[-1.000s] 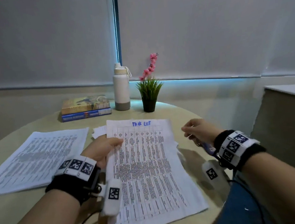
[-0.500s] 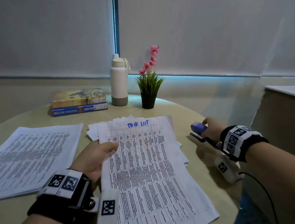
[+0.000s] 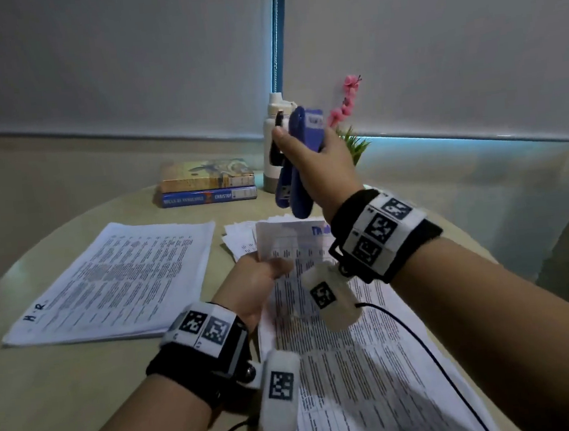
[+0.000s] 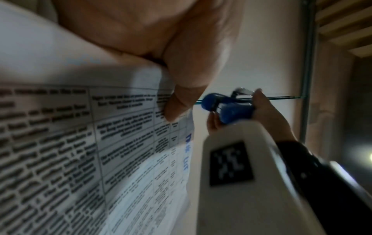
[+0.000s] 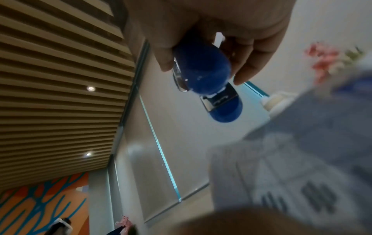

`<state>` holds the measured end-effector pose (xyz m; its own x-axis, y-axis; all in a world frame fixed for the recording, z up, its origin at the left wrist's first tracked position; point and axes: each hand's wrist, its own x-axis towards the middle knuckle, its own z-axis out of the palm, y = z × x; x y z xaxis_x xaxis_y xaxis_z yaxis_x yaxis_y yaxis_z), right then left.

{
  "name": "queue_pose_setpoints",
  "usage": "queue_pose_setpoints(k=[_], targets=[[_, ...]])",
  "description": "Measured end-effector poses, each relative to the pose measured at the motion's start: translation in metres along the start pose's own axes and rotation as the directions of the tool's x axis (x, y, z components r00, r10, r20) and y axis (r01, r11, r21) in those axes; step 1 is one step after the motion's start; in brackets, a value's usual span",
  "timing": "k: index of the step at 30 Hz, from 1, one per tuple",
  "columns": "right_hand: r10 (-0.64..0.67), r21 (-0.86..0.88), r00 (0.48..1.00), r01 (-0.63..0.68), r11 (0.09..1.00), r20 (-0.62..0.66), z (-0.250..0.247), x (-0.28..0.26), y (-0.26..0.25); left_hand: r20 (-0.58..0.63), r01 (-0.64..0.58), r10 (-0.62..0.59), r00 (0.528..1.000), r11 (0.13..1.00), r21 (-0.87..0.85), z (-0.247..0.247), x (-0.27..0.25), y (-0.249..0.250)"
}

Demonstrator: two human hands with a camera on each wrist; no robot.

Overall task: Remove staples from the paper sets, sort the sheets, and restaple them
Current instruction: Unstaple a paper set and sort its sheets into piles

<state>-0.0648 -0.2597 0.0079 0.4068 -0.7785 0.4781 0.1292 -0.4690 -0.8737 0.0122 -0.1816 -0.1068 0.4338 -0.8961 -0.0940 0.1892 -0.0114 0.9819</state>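
Note:
A printed paper set [image 3: 351, 364] with blue handwriting at its top lies in front of me on the round table [image 3: 50, 390]. My left hand [image 3: 261, 279] pinches its upper left corner [image 4: 141, 101] between thumb and fingers and lifts it off the table. My right hand [image 3: 312, 158] grips a blue stapler [image 3: 301, 165] in the air above that corner, nose pointing down. The stapler [image 5: 203, 71] shows its metal mouth slightly apart in the right wrist view. It also appears small as the blue stapler [image 4: 227, 109] in the left wrist view.
A second printed stack [image 3: 117, 281] marked "H.R" lies at the left. Loose sheets [image 3: 240, 241] poke out behind the lifted set. Two books [image 3: 208, 184], a white bottle [image 3: 271, 141] and a potted plant with pink flowers [image 3: 351, 130] stand at the table's far edge.
My right hand has swung the stapler from the table's right edge up and left, above the paper's top corner. My left hand has curled that corner upward.

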Motion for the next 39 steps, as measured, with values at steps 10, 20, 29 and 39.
queue_pose_setpoints(k=[10,20,29,39], targets=[[0.088,-0.060,0.993,-0.084,0.995,0.076,0.022,-0.008,0.026,0.025,-0.061,0.061,0.998,0.998,0.011,0.002,0.002,-0.004],[-0.076,-0.041,0.997,0.076,0.996,0.006,0.031,-0.018,0.031,0.065,-0.089,0.088,0.994,0.996,0.017,0.003,-0.007,0.002],[-0.031,-0.046,0.998,0.033,0.998,0.046,0.030,-0.017,0.031,0.090,-0.071,0.067,0.994,0.996,0.046,0.003,-0.010,0.003],[0.275,0.432,0.944,-0.175,0.885,-0.183,-0.098,0.020,0.030,0.068,-0.027,0.024,0.997,0.999,0.047,-0.003,-0.005,0.005]])
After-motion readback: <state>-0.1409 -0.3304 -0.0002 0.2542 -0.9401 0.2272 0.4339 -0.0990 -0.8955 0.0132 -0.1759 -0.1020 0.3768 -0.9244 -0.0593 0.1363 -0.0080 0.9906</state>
